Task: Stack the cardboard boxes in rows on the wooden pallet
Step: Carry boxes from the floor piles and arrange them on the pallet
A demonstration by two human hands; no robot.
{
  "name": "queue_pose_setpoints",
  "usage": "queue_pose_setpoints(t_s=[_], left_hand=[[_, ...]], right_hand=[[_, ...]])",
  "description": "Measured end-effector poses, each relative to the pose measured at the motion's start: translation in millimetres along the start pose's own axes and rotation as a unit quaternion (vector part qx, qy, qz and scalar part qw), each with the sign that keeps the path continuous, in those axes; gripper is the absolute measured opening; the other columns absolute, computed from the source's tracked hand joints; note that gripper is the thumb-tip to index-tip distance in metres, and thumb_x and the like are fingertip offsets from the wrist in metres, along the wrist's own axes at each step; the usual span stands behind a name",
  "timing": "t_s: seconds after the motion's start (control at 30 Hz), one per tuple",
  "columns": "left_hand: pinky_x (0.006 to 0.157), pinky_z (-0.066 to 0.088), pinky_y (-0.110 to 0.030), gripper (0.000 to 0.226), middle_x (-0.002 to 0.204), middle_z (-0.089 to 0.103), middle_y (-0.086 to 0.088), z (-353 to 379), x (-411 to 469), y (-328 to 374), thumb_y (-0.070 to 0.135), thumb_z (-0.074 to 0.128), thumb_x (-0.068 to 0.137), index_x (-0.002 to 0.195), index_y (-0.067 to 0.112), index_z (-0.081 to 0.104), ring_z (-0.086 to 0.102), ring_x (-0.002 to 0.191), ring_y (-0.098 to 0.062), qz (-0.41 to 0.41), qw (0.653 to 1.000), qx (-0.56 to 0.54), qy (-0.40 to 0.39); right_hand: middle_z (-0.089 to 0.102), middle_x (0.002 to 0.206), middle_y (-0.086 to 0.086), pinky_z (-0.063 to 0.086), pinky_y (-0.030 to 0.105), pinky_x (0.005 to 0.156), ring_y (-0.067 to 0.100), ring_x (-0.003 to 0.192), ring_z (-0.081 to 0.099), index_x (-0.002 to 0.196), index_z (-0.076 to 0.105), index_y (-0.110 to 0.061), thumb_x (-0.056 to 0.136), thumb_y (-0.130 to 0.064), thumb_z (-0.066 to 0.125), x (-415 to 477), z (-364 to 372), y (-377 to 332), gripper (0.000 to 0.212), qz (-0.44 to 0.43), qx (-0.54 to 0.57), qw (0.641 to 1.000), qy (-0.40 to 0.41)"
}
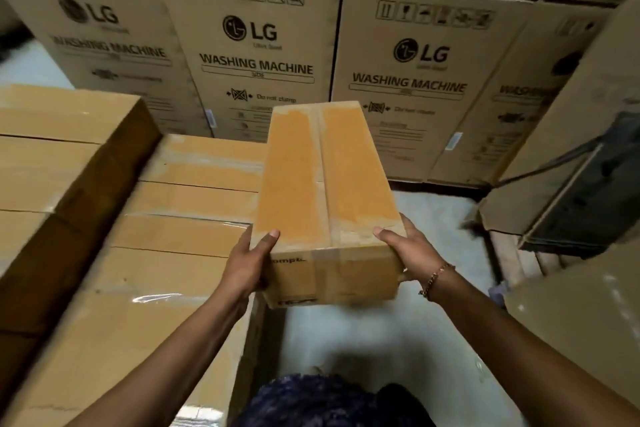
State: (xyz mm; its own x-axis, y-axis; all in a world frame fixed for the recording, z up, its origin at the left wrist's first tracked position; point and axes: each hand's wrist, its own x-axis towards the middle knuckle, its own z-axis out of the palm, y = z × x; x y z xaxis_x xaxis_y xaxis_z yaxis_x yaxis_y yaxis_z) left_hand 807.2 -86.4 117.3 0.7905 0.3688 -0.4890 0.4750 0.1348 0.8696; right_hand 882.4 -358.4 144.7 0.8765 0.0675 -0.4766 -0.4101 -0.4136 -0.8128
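Observation:
I hold a long, narrow cardboard box (pixel 325 191) sealed with tape, lengthwise away from me, above the floor. My left hand (pixel 251 263) grips its near left corner and my right hand (pixel 410 253) grips its near right corner. Immediately left of it lies a row of several similar taped boxes (pixel 180 246), stacked side by side. A taller stack of boxes (pixel 59 156) stands further left. The wooden pallet under them is hidden.
A wall of large LG washing machine cartons (pixel 256 55) stands behind. An opened carton with dark contents (pixel 575 191) leans at the right. Another wrapped box (pixel 581 315) sits at the near right. Grey floor (pixel 363 340) shows below the held box.

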Motion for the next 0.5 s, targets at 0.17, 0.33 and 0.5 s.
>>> queue_pose_setpoints(t_s=[0.17,0.33,0.5], left_hand=[[0.09,0.055,-0.062,0.077,0.153,0.046,-0.004,6,45,25,0.051,0.068,0.092,0.158,0.037,0.031,0.05,0.122,-0.027,-0.011,0.996,-0.045,0.08],[0.084,0.054,-0.05,0.081,0.161,0.034,-0.004,24,90,39,0.05,0.066,0.093,0.16,0.035,0.023,0.045,0.129,-0.029,-0.007,0.984,-0.089,0.154],[0.09,0.053,-0.05,0.079,0.161,0.035,-0.004,66,142,55,0.049,0.066,0.093,0.159,0.035,0.025,0.045,0.133,-0.031,-0.014,0.964,-0.14,0.228]], right_hand=[[0.064,0.116,-0.018,0.059,0.048,0.077,0.012,0.098,0.064,0.13,0.047,-0.051,0.092,-0.048,0.061,82,2,-58,0.041,-0.038,-0.053,0.996,-0.065],[0.065,0.111,-0.02,0.055,0.038,0.064,0.012,0.091,0.065,0.134,0.048,-0.048,0.093,-0.045,0.062,171,7,-104,0.043,-0.078,-0.085,0.984,-0.135],[0.063,0.121,-0.017,0.047,0.026,0.057,0.008,0.097,0.06,0.133,0.046,-0.048,0.093,-0.044,0.063,277,6,-139,0.044,-0.114,-0.128,0.963,-0.21]])
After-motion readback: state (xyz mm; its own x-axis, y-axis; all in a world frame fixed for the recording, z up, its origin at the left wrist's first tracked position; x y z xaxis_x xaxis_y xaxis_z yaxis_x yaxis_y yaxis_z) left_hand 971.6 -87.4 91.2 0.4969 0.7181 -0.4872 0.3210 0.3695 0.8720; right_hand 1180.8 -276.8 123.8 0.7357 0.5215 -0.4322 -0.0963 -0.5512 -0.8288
